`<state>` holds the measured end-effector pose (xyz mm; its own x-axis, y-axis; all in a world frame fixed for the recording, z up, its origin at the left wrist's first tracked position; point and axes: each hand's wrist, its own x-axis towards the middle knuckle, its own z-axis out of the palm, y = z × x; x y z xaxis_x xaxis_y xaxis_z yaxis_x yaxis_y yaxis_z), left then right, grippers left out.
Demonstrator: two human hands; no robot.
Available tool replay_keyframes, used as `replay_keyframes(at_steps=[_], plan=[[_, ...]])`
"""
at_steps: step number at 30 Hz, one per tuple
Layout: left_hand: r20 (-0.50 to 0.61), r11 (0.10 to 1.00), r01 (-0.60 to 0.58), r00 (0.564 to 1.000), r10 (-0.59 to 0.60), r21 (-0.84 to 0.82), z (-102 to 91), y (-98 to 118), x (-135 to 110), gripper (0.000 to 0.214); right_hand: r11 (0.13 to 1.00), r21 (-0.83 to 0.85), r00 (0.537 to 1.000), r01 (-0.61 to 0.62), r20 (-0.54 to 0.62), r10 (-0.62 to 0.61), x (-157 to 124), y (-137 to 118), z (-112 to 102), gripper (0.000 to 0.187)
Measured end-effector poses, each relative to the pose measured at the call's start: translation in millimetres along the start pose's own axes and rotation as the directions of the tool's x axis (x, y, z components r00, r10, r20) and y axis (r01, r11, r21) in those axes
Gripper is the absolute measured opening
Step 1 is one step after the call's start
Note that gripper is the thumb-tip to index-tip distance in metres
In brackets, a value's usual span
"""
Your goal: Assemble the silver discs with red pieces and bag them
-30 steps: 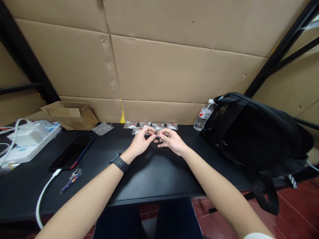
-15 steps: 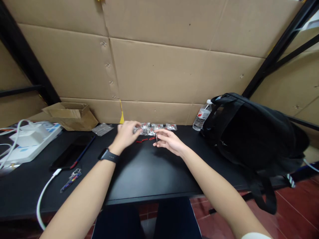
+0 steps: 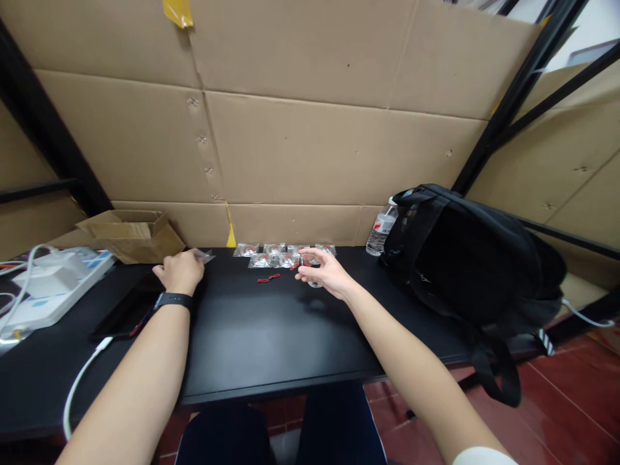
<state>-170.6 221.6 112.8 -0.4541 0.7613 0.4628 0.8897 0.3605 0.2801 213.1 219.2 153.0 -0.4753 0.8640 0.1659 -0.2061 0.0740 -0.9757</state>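
Observation:
My left hand [image 3: 181, 271], with a black watch on the wrist, rests on a clear plastic bag [image 3: 207, 256] at the left of the black table [image 3: 271, 336], fingers curled over it. My right hand [image 3: 323, 272] hovers near the table's middle back and pinches a small clear item between thumb and fingers. Small red pieces [image 3: 269, 278] lie on the table between the hands. A row of small clear packets with red contents [image 3: 276, 255] sits by the cardboard wall.
A black backpack [image 3: 465, 258] and a water bottle [image 3: 380, 229] stand at the right. An open cardboard box [image 3: 128, 232], a white power strip with adapters [image 3: 53, 278], a dark phone [image 3: 123, 310] and a white cable [image 3: 80, 381] lie at the left.
My left hand left the right hand and swept left from the packets to the clear bag. The red pieces are now exposed on the table. The view tilted up and right.

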Motion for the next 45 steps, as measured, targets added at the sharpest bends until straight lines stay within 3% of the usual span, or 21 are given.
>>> replay_keyframes(at_steps=[4,6,8,10,12,13,17,20,27,31,34,36,39,42,45], plan=[[-0.13,1.0,-0.012,0.991,0.011,0.0,-13.1,8.1,0.7,0.028,0.999,0.016,0.999,0.031,-0.023,-0.03,1.6,-2.3,-4.3,0.055],[-0.185,0.986,-0.13,0.977,0.11,-0.1,-20.4,20.9,-1.1,0.024,0.999,0.017,0.998,0.04,-0.039,-0.04,2.0,-4.6,-6.1,0.055],[-0.18,0.905,-0.332,0.939,0.292,-0.266,-27.2,42.8,-8.4,0.016,0.999,0.015,0.998,0.044,-0.054,-0.043,2.3,-6.6,-7.9,0.055],[-0.11,0.763,-0.495,0.86,0.498,-0.415,-32.4,71.8,-22.7,0.01,0.999,0.01,0.997,0.048,-0.067,-0.047,2.7,-7.5,-9.7,0.055],[0.001,0.606,-0.63,0.693,0.721,-0.486,-35.8,102.2,-42.3,0.008,0.998,0.0,0.995,0.058,-0.079,-0.058,3.5,-7.4,-11.7,0.055],[0.028,0.557,-0.671,0.626,0.779,-0.489,-36.8,115.6,-52.8,0.007,0.998,-0.011,0.994,0.064,-0.083,-0.065,3.9,-7.2,-12.7,0.055],[0.166,0.47,-0.716,0.455,0.875,-0.516,-38.2,144.6,-85.4,0.012,0.993,-0.072,0.989,0.094,-0.103,-0.101,4.5,-9.0,-16.7,0.054],[0.255,0.454,-0.68,0.378,0.89,-0.576,-39.4,143.2,-92.0,0.027,0.986,-0.114,0.982,0.12,-0.131,-0.135,3.6,-13.5,-20.7,0.053],[0.347,0.463,-0.586,0.306,0.887,-0.665,-55.5,137.8,-87.1,0.037,0.973,-0.186,0.974,0.139,-0.152,-0.168,2.2,-19.6,-31.6,0.052],[0.336,0.398,-0.615,0.219,0.916,-0.681,-54.8,139.6,-90.4,0.042,0.938,-0.318,0.983,0.139,-0.072,-0.17,1.1,-17.7,-31.7,0.051],[0.367,0.416,-0.655,0.221,0.904,-0.63,-48.7,137.1,-93.3,0.036,0.821,-0.548,0.986,0.159,0.05,-0.158,-0.4,-17.0,-29.0,0.049],[0.395,0.446,-0.667,0.24,0.887,-0.596,-46.4,135.5,-94.9,0.035,0.676,-0.709,0.979,0.2,0.124,-0.159,-1.7,-17.8,-27.0,0.045],[0.421,0.449,-0.657,0.214,0.881,-0.606,-47.9,136.2,-97.0,0.038,0.481,-0.834,0.962,0.272,0.234,-0.138,-4.2,-20.4,-26.0,0.041],[0.437,0.454,-0.661,0.205,0.876,-0.598,-52.1,139.5,-98.9,0.041,0.408,-0.862,0.948,0.3,0.317,-0.028,-6.8,-23.4,-28.4,0.04],[0.447,0.457,-0.694,0.214,0.869,-0.556,-55.5,142.2,-101.1,0.042,0.382,-0.884,0.943,0.271,0.323,0.078,-9.3,-26.2,-31.5,0.037]])
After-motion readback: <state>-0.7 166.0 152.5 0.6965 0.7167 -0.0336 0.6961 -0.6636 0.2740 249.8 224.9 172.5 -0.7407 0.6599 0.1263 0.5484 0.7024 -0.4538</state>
